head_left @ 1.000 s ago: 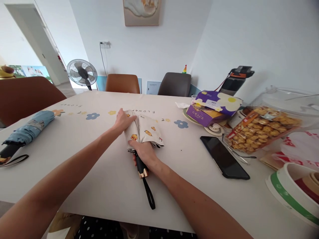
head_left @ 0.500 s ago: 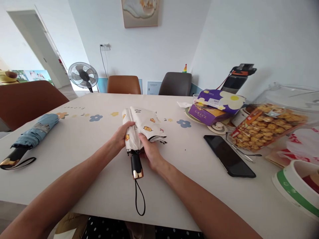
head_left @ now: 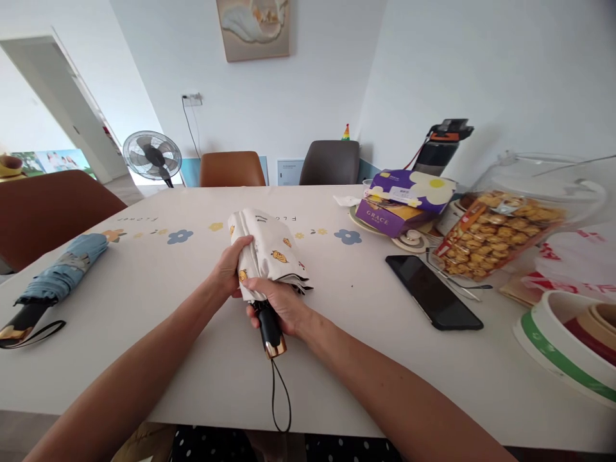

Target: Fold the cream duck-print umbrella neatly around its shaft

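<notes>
A white folding umbrella [head_left: 262, 240] with yellow duck prints lies in front of me, its canopy collapsed and the loose folds flaring to the right. Its black handle with a gold end points toward me, and a black wrist loop hangs from it. My left hand [head_left: 231, 266] grips the left side of the canopy, thumb on top. My right hand [head_left: 279, 301] is wrapped round the canopy's lower end near the handle, fingertips showing under its left side. At the left lies a blue folding umbrella [head_left: 67, 266], furled, with a black and gold handle.
On the right of the white table [head_left: 168, 359] are a black phone [head_left: 433, 292], glasses [head_left: 457, 282], a purple box [head_left: 385, 215], a jar of snacks [head_left: 500, 234] and tape rolls [head_left: 563, 340]. Two chairs stand behind the table; a fan [head_left: 153, 157] is farther back.
My right hand has slid down from the canopy's middle to its lower end by the handle. The handle has swung slightly to the right. The camera view has shifted a little.
</notes>
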Demonstrator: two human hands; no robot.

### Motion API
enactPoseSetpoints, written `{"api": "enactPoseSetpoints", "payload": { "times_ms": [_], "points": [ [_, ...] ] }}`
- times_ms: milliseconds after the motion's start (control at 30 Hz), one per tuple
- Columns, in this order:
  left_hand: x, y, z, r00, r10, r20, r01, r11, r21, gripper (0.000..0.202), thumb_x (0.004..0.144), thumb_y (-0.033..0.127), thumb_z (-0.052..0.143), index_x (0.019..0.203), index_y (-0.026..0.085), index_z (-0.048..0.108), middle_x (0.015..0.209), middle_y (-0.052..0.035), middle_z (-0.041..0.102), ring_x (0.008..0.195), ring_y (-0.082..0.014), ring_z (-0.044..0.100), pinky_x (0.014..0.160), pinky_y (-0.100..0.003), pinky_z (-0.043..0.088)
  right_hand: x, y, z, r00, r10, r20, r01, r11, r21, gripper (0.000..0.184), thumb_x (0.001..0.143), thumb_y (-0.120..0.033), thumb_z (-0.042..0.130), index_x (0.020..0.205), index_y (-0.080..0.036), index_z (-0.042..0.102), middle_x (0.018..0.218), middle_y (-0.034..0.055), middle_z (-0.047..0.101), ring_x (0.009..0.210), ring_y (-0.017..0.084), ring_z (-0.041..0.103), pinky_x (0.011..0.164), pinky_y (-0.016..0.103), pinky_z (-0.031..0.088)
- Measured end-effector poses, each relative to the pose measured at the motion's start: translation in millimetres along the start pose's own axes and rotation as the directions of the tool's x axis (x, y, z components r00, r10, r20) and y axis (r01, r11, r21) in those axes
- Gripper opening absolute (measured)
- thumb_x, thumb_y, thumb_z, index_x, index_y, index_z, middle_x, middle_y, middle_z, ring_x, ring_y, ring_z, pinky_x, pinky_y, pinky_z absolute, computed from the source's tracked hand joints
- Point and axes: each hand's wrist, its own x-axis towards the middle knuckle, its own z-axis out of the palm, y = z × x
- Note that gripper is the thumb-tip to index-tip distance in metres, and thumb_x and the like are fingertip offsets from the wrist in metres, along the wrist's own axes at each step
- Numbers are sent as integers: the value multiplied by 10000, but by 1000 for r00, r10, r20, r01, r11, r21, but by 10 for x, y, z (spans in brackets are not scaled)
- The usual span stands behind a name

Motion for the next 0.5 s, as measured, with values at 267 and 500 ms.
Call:
{"api": "enactPoseSetpoints", "payload": {
  "times_ms": [267,500],
  "points": [
    [384,43,-442,796,513,-321,-265,772,577,618,664,388,602,1218,158,451,1196,-132,563,1126,-273,506,893,-365,430,-49,2,98,965,183,-187,-225,946,-234,128,688,-213,626,690,-140,520,470,-14,491,368,107,469,318,223,435],
    [419,335,14,840,358,408,-520,312,795,335,695,226,501,989,300,645,1142,14,626,1091,-215,530,972,-330,343,-13,-3,33,964,224,-145,-254,935,-248,154,682,-205,637,749,-125,523,499,24,551,383,132,512,337,246,452]
  ]
}}
